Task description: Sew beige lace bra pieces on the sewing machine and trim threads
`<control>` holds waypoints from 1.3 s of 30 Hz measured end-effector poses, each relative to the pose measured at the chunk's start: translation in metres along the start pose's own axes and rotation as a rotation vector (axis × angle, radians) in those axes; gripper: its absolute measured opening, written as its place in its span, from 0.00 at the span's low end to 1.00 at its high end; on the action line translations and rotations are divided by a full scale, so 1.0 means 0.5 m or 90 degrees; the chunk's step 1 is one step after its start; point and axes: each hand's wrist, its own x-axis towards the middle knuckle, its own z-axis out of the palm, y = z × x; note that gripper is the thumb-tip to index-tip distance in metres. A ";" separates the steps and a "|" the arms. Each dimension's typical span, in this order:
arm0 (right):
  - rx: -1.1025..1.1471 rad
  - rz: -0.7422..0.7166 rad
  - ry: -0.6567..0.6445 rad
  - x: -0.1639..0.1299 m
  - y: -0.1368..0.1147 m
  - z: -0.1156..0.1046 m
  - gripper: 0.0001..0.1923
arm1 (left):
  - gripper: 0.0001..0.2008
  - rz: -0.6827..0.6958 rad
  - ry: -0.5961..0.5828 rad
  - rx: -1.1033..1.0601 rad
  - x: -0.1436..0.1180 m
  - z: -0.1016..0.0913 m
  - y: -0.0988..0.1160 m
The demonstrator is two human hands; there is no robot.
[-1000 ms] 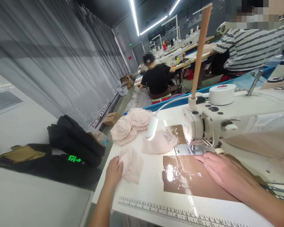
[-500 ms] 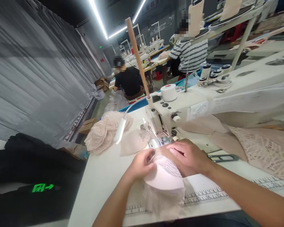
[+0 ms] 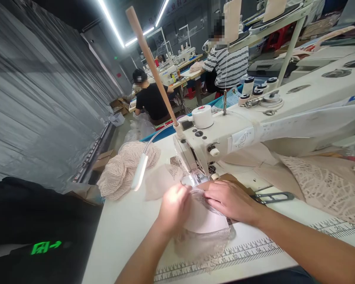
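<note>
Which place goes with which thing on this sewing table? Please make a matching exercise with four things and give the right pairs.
Things:
1. pale cup piece
2. lace pile
3. scissors
4. printed ruler

Places:
A. along the near edge of the table
B. under both hands, in front of the sewing machine
C. far left on the table, behind the lamp
D. to the right of the right hand

The left hand also rests on the cup piece.

Pairs: 1-B, 2-C, 3-D, 4-A
</note>
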 end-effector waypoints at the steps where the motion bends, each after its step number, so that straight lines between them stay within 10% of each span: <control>1: -0.002 0.003 0.005 0.000 0.000 0.000 0.12 | 0.12 0.047 -0.031 0.021 -0.005 0.001 0.010; 18: 0.090 -0.045 0.131 0.005 0.018 0.006 0.16 | 0.22 0.055 -0.199 0.148 0.010 0.014 0.001; 39: -0.130 0.094 -0.011 0.026 0.001 0.002 0.15 | 0.27 0.114 -0.240 0.166 0.042 0.009 -0.035</control>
